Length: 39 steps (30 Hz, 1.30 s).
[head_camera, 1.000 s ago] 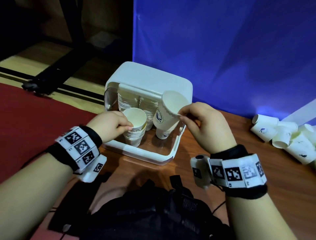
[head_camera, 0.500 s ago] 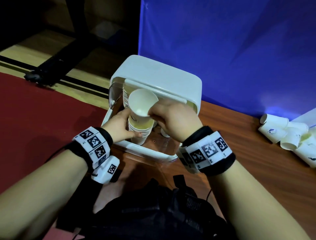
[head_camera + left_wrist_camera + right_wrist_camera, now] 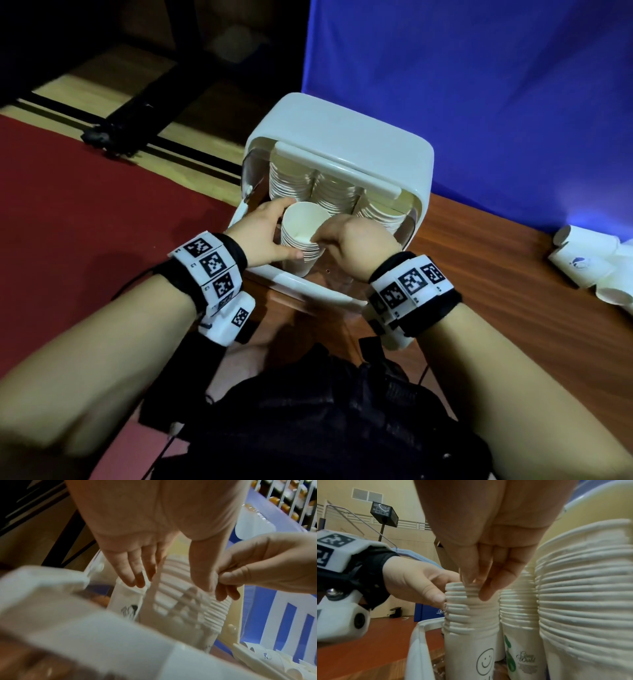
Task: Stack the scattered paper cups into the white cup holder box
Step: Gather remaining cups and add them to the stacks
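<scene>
White paper is filling the open front of the white cup holder box point(image 3: 346, 144), which is standing on the wooden table point(image 3: 496, 274) against a blue backdrop point(image 3: 479, 85). At the box's front left, a short stack of paper cups point(image 3: 303, 236) is standing upright, its bottom cup bearing a smiley face in the right wrist view. The left hand point(image 3: 260, 236) is wrapping round the stack's left side, thumb lying across the rims at the front, fingers reaching behind. The right hand point(image 3: 356, 240) is pinching the top cup's rim on the right side, fingertips point(image 3: 471, 580) pressed together on the rolled edge. Taller stacks point(image 3: 308, 185) are sitting behind and to the right, inside the box. More loose cups point(image 3: 589, 263) are lying on their sides at the table's far right, well apart from the box.
</scene>
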Available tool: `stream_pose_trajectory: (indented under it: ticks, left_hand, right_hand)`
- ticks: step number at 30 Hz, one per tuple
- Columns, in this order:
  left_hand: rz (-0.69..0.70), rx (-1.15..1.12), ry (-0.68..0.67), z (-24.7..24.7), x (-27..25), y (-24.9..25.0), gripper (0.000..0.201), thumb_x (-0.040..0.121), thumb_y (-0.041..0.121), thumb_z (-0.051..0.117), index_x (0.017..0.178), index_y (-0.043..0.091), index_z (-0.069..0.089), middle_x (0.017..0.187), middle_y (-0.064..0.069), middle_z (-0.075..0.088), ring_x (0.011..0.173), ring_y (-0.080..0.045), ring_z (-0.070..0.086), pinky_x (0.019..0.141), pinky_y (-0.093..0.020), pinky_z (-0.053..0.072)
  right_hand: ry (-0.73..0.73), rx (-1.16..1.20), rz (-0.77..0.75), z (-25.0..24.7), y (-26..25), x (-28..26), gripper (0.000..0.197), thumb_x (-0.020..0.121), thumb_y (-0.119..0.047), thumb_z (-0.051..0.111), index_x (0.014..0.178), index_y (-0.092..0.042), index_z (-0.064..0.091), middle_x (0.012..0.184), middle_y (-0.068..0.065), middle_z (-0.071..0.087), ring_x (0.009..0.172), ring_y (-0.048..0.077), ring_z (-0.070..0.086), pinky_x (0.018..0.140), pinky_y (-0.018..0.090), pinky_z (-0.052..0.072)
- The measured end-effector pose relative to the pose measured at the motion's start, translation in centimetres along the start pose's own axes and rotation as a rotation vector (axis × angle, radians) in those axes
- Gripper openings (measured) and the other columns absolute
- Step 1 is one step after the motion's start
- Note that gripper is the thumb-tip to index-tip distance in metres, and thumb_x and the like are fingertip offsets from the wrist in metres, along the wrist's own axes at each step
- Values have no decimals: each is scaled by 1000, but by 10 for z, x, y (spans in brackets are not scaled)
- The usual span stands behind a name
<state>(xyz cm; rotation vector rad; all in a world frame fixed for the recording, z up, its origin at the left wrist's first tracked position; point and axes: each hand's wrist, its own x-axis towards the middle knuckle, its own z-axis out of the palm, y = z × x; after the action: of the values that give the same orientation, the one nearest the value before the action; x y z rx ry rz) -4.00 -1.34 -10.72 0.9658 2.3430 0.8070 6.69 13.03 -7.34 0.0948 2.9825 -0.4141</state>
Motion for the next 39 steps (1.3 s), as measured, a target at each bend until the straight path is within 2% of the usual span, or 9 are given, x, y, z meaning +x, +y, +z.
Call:
stream_pose_trajectory:
  ticks: [4, 9, 13, 16, 20, 24, 28, 34, 39]
  left_hand:
    - [74, 48, 67, -16, -20, 17, 78, 75, 26, 73, 139, 18, 32, 141, -6, 38, 128, -18, 41, 109, -31, 32]
    - [202, 156, 114, -15, -42, 56, 63, 79, 30, 68, 135, 20, 40, 136, -3, 43, 124, -17, 44, 106, -33, 36]
    - [340, 233, 28, 10, -42, 103, 53, 82, 30, 64, 131, 21, 45, 135, -1, 47, 124, -16, 44, 102, -23, 33]
    - [386, 226, -71, 44, -32, 141, 43, 82, 28, 65, 122, 20, 53, 121, 1, 56, 114, -15, 53, 93, -20, 36]
    - [384, 214, -224, 101, -7, 195, 38, 83, 26, 64, 119, 22, 55, 109, 7, 50, 98, -8, 56, 89, -20, 43]
    - [393, 220, -323, 165, 26, 259, 37, 84, 28, 62, 120, 23, 54, 109, 10, 50, 98, -7, 56, 92, -25, 47]
    - [348, 209, -343, 232, 75, 316, 36, 84, 28, 62, 119, 22, 54, 120, 3, 54, 102, -11, 59, 93, -31, 49]
    - [188, 204, -253, 300, 154, 372, 41, 85, 30, 61, 124, 21, 50, 130, -3, 50, 97, -14, 61, 80, -25, 42]
    - [140, 299, -198, 343, 206, 402, 54, 81, 38, 63, 129, 21, 45, 133, -7, 44, 116, -26, 50, 98, -35, 38]
  right_hand:
    - [139, 62, -15, -8, 9, -21, 28, 92, -24, 50, 116, -15, 60, 120, 6, 59, 111, 26, 55, 91, 35, 45]
    - [154, 50, 108, -20, 38, -71, 34, 91, -30, 50, 123, -21, 55, 121, 6, 60, 107, 23, 58, 86, 32, 44]
    - [137, 87, 278, -20, 80, -125, 36, 89, -31, 54, 123, -21, 54, 120, 7, 59, 106, 22, 58, 91, 32, 46]
    - [120, 106, 419, -19, 117, -169, 35, 89, -32, 54, 121, -20, 56, 122, 7, 59, 107, 23, 58, 93, 33, 46]
    - [91, 116, 577, -24, 170, -231, 33, 90, -31, 53, 120, -16, 56, 121, 10, 57, 107, 25, 58, 94, 33, 44]
    - [110, 143, 702, -35, 236, -293, 31, 91, -30, 51, 119, -19, 57, 119, 8, 57, 105, 23, 58, 92, 32, 44]
    - [101, 123, 805, -44, 317, -336, 29, 91, -29, 52, 118, -20, 58, 118, 7, 59, 102, 23, 59, 88, 33, 46]
    - [165, 120, 865, -64, 428, -342, 33, 90, -24, 52, 121, -15, 56, 125, 11, 57, 113, 28, 54, 95, 35, 42]
    - [197, 161, 881, -72, 499, -296, 38, 91, -22, 50, 128, -14, 49, 133, 11, 50, 118, 27, 51, 96, 34, 40]
